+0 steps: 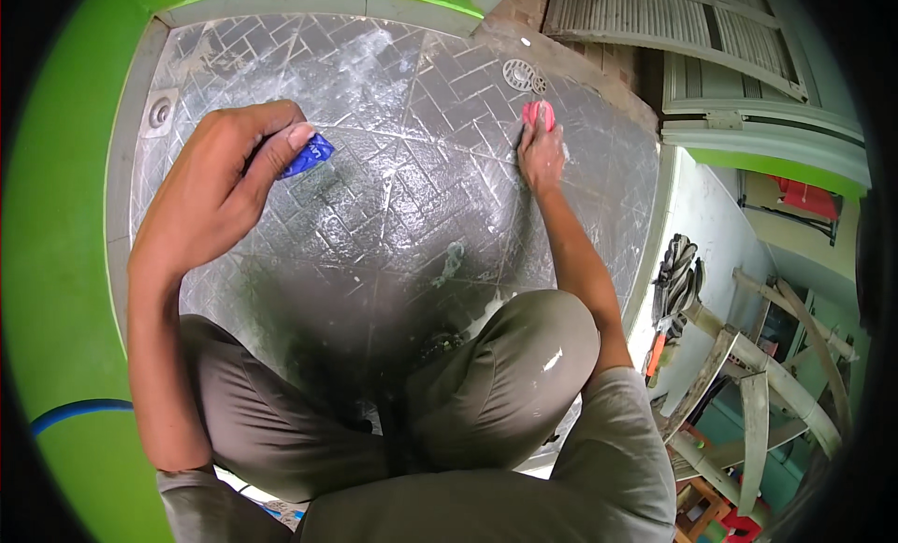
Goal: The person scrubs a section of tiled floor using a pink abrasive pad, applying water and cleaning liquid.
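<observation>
Scrubber (548, 118) on tiled floor (449, 202), right of packet (311, 157); drain cover (517, 74) just beyond scrubber; wall (56, 262) far left.

The person has both legs bent, the left knee (210, 351) and right knee (552, 342) spread apart, with one arm outside each. The left forearm (168, 379) runs almost straight forward, its wrist bending inward; the left hand (220, 183) is raised, nearer the camera than the other, its thumb pinching toward the curled forefinger. The right forearm (582, 258) reaches forward and slightly inward past the knee, wrist nearly straight; the right hand (543, 155) is low and farther out, back upward, fingers pointing away from the body
</observation>
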Available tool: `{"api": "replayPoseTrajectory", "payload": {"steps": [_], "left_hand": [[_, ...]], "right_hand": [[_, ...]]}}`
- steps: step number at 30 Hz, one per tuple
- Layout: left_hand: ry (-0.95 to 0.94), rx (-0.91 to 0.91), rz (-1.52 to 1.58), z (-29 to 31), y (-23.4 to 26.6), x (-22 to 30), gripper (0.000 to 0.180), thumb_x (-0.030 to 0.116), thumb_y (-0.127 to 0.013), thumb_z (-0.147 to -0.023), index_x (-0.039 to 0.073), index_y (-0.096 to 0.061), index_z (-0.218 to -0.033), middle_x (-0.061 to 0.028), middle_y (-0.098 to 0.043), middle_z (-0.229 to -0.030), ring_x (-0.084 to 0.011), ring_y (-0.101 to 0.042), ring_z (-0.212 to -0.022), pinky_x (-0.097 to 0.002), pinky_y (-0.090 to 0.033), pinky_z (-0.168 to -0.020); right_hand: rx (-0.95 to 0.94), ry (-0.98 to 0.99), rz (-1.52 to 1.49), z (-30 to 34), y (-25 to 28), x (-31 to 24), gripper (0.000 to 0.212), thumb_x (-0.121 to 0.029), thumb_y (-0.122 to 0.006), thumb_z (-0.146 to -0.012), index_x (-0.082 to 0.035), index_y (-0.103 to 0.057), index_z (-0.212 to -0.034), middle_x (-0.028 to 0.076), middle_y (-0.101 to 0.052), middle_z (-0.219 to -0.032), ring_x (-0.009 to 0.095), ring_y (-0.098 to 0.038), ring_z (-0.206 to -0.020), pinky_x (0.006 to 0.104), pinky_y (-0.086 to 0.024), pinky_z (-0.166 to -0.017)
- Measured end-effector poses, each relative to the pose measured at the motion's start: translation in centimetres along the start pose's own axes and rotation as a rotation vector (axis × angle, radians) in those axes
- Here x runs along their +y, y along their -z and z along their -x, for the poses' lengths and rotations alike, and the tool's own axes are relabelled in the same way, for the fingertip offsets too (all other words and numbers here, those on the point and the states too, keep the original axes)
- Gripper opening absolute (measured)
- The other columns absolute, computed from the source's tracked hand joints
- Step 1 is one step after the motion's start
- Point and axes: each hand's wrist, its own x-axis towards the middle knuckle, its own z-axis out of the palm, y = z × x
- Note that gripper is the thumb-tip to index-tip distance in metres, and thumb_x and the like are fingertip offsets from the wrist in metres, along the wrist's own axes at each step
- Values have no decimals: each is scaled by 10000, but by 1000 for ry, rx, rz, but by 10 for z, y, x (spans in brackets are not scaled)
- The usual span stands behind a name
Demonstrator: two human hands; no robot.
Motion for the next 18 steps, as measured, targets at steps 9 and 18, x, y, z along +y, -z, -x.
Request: {"api": "replayPoseTrajectory", "payload": {"steps": [9,18], "left_hand": [[38,73,48,9,5,-3,357,235,-543,-1078,-43,-519,-856,-131,-435,-705,-219,-413,-661,-362,-380,-642],[54,105,-16,25,13,11,352,227,-535,-1086,-51,-503,-874,-118,-420,-718,-195,-403,-680,-355,-377,-651]], "right_hand": [[-47,145,23,10,-1,23,473,-327,-471,-1066,-24,-576,-1413,362,-579,-1120,506,-629,-987,561,-523,-875],[-183,243,-49,87,9,-27,489,-321,-479,-1069,-76,-534,-1489,352,-584,-1097,509,-628,-966,559,-527,-869]]}}
